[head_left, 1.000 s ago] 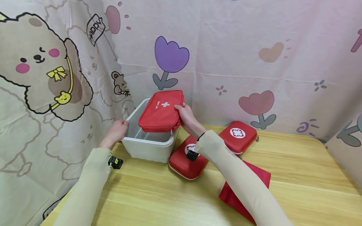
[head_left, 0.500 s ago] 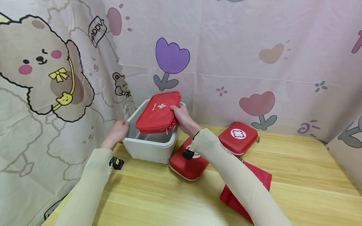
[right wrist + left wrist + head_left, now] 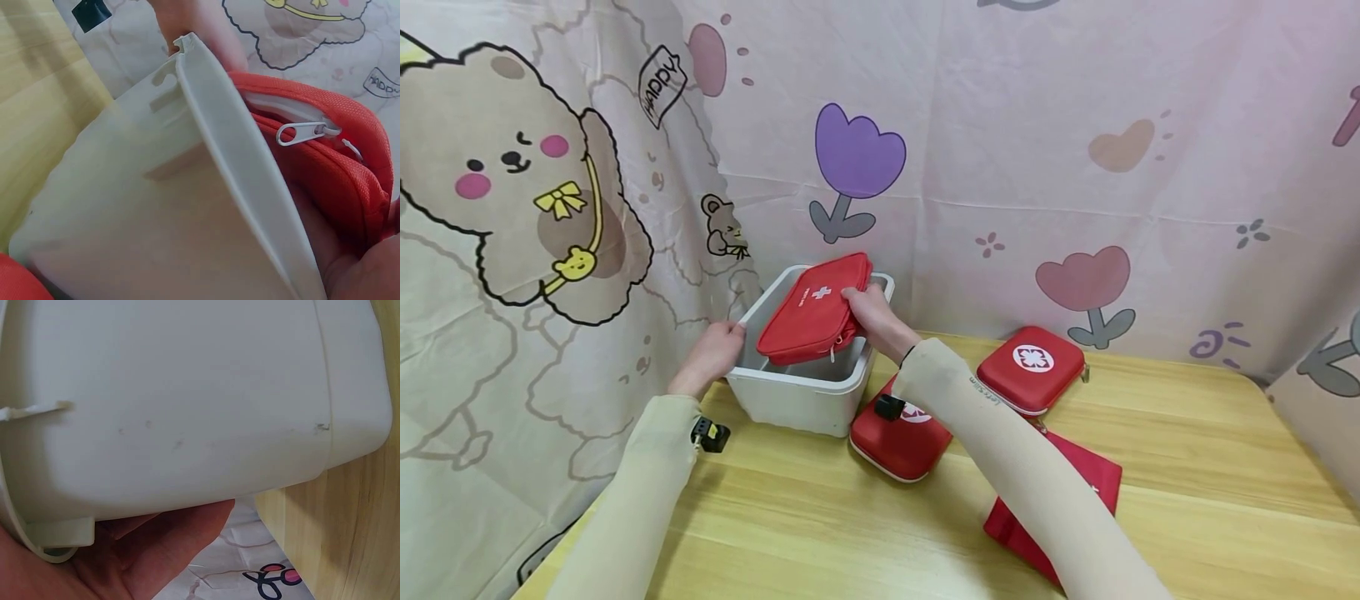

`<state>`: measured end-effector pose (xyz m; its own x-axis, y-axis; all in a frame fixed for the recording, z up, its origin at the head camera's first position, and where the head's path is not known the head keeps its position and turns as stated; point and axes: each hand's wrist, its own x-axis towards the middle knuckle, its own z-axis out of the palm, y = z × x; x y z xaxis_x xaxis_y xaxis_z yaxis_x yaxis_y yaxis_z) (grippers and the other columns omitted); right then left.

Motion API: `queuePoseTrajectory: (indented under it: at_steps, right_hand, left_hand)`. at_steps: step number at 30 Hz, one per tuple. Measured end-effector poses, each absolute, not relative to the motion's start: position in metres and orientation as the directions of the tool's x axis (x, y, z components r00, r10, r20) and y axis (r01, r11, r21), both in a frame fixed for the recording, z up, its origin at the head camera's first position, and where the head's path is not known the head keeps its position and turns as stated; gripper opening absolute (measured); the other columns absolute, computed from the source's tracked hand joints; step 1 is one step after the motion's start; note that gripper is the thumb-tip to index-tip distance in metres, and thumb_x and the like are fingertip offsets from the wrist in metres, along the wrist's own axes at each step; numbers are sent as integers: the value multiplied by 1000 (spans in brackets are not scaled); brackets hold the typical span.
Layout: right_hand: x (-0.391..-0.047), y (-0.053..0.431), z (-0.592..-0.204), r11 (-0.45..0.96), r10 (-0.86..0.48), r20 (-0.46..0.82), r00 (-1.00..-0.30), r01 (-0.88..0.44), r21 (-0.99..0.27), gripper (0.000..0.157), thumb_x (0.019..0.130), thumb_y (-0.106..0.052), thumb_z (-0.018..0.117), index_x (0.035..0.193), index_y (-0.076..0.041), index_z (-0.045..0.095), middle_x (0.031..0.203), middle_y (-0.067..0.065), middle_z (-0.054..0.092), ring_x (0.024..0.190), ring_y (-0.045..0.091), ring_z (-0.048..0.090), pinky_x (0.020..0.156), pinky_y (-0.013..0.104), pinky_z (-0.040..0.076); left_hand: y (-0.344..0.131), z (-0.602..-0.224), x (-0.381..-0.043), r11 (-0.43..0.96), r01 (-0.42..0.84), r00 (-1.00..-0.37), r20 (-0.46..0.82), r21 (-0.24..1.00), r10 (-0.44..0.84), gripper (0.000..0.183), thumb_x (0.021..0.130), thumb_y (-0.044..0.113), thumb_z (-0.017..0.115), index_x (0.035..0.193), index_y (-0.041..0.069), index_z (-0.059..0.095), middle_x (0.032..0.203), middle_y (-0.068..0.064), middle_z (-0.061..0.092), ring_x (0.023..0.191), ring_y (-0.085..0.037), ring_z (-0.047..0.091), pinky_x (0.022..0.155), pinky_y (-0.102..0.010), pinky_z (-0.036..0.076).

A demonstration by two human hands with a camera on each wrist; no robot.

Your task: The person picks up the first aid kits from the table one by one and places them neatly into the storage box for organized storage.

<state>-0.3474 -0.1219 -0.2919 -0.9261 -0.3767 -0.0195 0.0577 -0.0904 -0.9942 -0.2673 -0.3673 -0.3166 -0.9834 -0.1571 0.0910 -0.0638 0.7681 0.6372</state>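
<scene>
A red zippered first aid pouch (image 3: 812, 312) with a white cross is tilted over the mouth of a white plastic bin (image 3: 793, 408), its near left end dipping inside the rim. My right hand (image 3: 880, 315) grips the pouch by its right side, thumb on top. In the right wrist view the pouch's white zipper pull (image 3: 306, 132) hangs close to the bin's rim. My left hand (image 3: 713, 352) holds the bin's left rim. In the left wrist view its fingers (image 3: 181, 540) curl beneath the rim against the bin's outer wall (image 3: 187, 412).
A red hard case (image 3: 898, 442) lies right of the bin, partly under my right forearm. Another red case (image 3: 1032, 367) sits farther right at the back. A flat red pouch (image 3: 1022, 533) is partly covered by my right sleeve. A patterned curtain (image 3: 985, 183) hangs behind the wooden table (image 3: 805, 525).
My right hand has moved left and down with the first aid pouch, which now sits lower in the bin's mouth and tilts more. My left hand stays on the rim.
</scene>
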Motion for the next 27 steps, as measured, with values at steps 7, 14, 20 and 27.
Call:
queuePoseTrajectory:
  at_steps: [7,14,20,27]
  right_hand:
    - [-348,-131,-290,-65,-380,-19,-925,47,-997,25,103,-15,44,119,2,53,95,15,70,69,16,70,70,31,57]
    - [-348,-139,-286,-19,-378,-34,-925,44,-999,22,102,-15,46,118,0,53,94,14,68,74,20,71,70,32,57]
    - [-346,-147,-283,0,-386,-28,-922,30,-1000,18,102,-14,47,113,-1,52,89,15,67,74,25,71,67,34,57]
    - [-345,-153,-284,46,-374,-42,-926,27,-999,21,100,-12,47,117,-1,44,87,15,63,70,26,70,69,41,57]
  left_hand:
    - [-367,-316,-267,753,-87,-984,62,652,-167,50,108,30,25,115,-9,56,76,-11,43,75,-28,48,66,-35,39]
    - [-368,-318,-267,758,-75,-982,83,648,-168,47,107,28,26,110,-8,56,75,-11,42,70,-27,44,65,-35,37]
    - [-370,-318,-268,759,-58,-981,103,649,-163,47,107,28,27,110,-9,57,74,-11,42,67,-26,42,64,-35,35]
    - [-369,-318,-268,770,-43,-981,117,636,-152,47,107,27,27,103,-9,57,73,-11,43,69,-28,45,65,-36,36]
